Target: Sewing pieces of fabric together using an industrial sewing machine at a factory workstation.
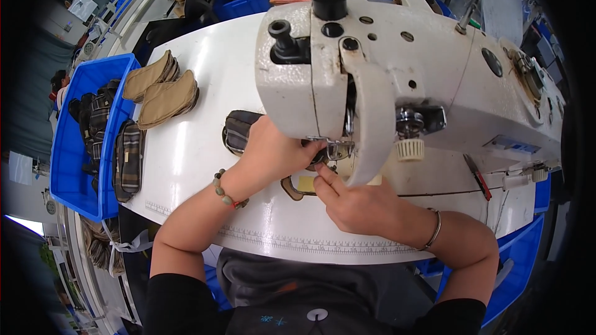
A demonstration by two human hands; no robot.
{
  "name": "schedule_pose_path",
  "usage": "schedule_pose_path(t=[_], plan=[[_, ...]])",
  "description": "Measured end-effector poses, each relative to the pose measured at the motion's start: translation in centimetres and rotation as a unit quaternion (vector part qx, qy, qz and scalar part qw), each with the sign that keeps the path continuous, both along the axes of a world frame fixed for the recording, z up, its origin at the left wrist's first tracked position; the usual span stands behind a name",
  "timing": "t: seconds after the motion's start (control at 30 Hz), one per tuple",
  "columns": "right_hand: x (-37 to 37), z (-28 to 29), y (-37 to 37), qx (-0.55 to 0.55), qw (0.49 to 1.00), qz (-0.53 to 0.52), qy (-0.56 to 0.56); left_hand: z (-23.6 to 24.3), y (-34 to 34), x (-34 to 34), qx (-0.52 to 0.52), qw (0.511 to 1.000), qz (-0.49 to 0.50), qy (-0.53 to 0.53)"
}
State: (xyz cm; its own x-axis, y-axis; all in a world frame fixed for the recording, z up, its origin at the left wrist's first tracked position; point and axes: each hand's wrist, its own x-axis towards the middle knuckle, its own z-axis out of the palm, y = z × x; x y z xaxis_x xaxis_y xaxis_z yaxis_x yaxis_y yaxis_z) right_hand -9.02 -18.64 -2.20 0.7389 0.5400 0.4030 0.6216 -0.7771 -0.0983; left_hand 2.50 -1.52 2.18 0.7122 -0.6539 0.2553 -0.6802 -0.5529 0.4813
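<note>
A white sewing machine point(379, 43) stands over the white table, its presser foot point(340, 149) low beside my fingertips. My left hand point(273, 152) is closed, its fingers pinching the dark fabric shoe piece at the foot. To the left of that hand, a rounded plaid part point(238, 131) of what looks like the same piece sticks out. My right hand point(357, 205) pinches the piece's near edge just in front of the foot. A tan curved edge point(290, 188) shows between my hands, beside a yellow patch point(306, 184) on the table. My fingers and the machine head hide the stitching spot.
Tan sole-shaped pieces point(167, 100) lie stacked at the left. Beside them, a blue bin point(84, 189) holds plaid pieces, and another plaid piece point(128, 160) leans at its side. Red-handled snips point(478, 178) lie at the right. A ruler strip point(310, 243) runs along the front edge.
</note>
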Motion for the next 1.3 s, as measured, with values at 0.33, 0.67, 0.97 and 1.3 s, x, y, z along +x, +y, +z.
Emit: schedule_pose_path(t=[0.33,0.67,0.97,1.3], plan=[[0.4,0.7,-1.0,0.009,1.0,0.002,0.007,-0.5,-0.5,0.1,-0.009,1.0,0.01,-0.023],[0.9,0.7,-0.4,-0.019,0.998,-0.008,-0.056,-1.4,1.0,0.8,0.0,0.999,0.0,-0.033],[1.0,-0.4,-0.9,-0.064,0.994,0.0,-0.084,3.5,3.1,-1.8,0.131,0.989,-0.072,-0.012],[1.9,-0.4,-0.4,0.012,0.996,-0.012,-0.085,2.0,3.1,-0.6,0.053,0.997,-0.057,-0.001]])
